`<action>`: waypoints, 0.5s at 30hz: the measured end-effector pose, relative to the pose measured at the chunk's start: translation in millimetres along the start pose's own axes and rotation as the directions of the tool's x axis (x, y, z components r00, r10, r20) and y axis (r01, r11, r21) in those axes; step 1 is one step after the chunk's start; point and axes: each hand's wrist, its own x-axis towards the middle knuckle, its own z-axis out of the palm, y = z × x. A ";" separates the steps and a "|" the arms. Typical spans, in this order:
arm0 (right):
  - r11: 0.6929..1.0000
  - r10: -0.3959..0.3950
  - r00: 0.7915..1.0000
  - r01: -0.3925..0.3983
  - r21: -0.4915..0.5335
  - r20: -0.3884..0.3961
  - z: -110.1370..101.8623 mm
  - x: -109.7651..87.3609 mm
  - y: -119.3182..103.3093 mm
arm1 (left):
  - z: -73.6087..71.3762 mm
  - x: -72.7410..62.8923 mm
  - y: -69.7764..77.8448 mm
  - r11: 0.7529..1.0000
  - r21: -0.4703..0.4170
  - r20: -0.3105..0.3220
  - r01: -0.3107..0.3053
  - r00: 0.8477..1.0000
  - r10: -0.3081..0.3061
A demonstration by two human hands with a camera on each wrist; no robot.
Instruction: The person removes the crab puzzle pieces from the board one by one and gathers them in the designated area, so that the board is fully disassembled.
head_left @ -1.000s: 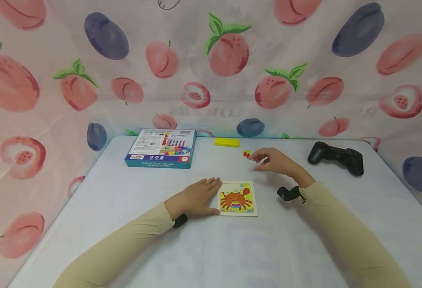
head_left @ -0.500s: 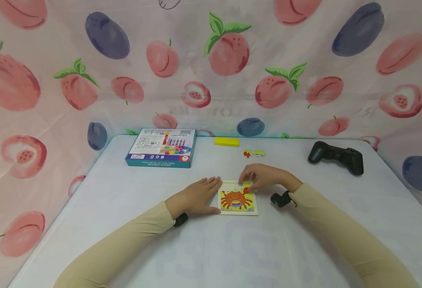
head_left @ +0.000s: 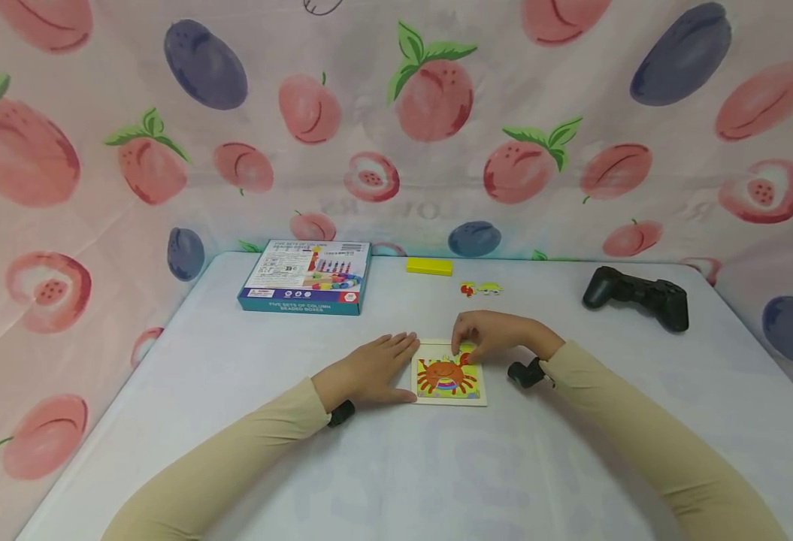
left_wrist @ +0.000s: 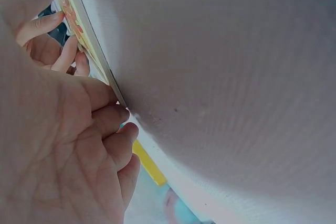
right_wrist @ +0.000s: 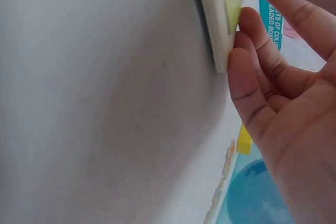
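Note:
A square wooden jigsaw puzzle with an orange crab picture and a pale frame lies in front of me on the table. My left hand rests along its left side, fingers stretched out, with the fingertips at the upper left corner and the thumb near the lower left. Over the upper right part, my right hand pinches a small puzzle piece between thumb and fingers, mostly hidden by them. In the right wrist view, yellow-green puzzle surface shows right at those fingertips. Two loose puzzle pieces lie behind the right hand.
A flat teal-edged box sits at the back left. A yellow block lies at the rear edge, and a black game controller is at the back right. Patterned cloth hangs behind the white table.
My right hand has come from the loose pieces at the back down to the puzzle's upper right, then shifted only slightly. The left hand has stayed at the puzzle's left side.

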 end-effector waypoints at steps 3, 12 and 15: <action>1.000 0.001 1.000 -0.001 0.018 -0.009 1.7 -0.4 2.5 | -0.3 0.0 0.6 1.000 -0.006 0.001 0.001 1.000 -0.001; 0.999 -0.038 0.998 0.040 0.035 -0.056 2.7 -5.1 2.4 | 0.5 0.8 0.6 1.000 -0.003 0.005 0.003 1.000 -0.003; 0.997 -0.050 0.995 0.055 0.049 -0.083 3.8 -7.3 2.5 | 0.5 0.9 0.4 1.000 -0.001 0.006 0.003 1.000 -0.003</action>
